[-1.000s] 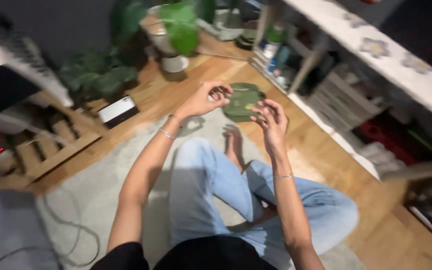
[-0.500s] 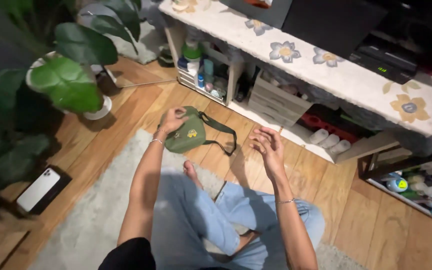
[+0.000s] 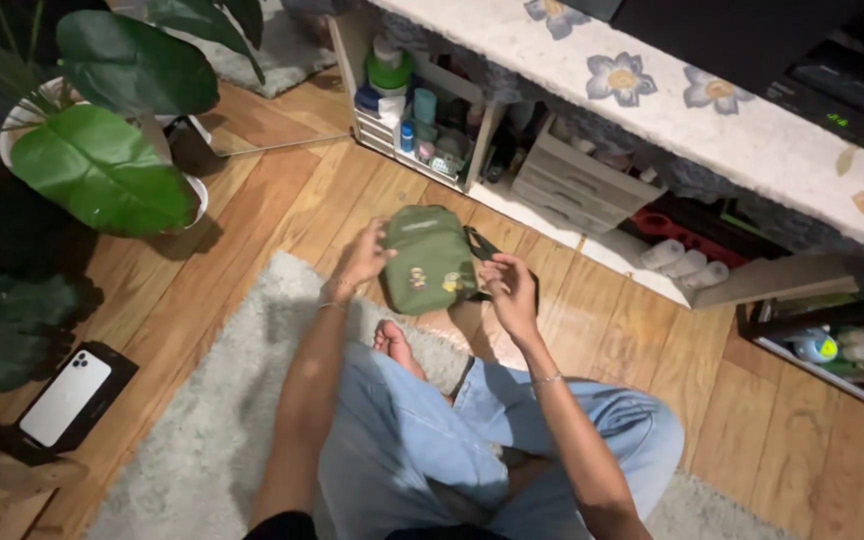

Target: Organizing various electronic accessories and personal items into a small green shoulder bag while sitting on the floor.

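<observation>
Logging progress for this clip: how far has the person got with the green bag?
Done: the green bag is up off the wooden floor. In hand: the left hand grips its left edge, the right hand its right side by the black strap. Left: the bag looks closed, with nothing taken out.

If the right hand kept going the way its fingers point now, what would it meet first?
The right hand points left toward the green bag, whose right edge its fingertips seem already to touch, by the dark strap. Beyond the bag is the left hand. Depth is unclear.
</observation>
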